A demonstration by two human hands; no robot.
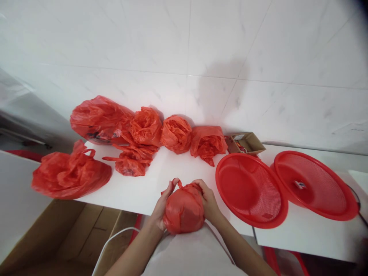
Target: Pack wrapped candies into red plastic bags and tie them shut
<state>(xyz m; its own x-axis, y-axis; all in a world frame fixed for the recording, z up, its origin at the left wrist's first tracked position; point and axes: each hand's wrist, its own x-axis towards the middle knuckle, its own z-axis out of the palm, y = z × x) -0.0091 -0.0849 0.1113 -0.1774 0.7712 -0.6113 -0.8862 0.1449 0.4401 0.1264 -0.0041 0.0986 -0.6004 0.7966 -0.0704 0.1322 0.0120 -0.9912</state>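
Both hands (209, 202) (half-curled, apparently, though partly hidden) cup a red bag (184, 212).

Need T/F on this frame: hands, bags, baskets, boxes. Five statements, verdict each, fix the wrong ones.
1. The left-hand grip and the right-hand grip are on the same red bag. True.
2. The left basket is stacked inside the other basket. False: it stands beside the right basket.
3. The small cardboard box near the wall is open at the top. True.
4. The large cardboard box rests on the white tabletop. False: it sits lower than the tabletop, at the left.
5. More red bags are lined up along the wall. True.
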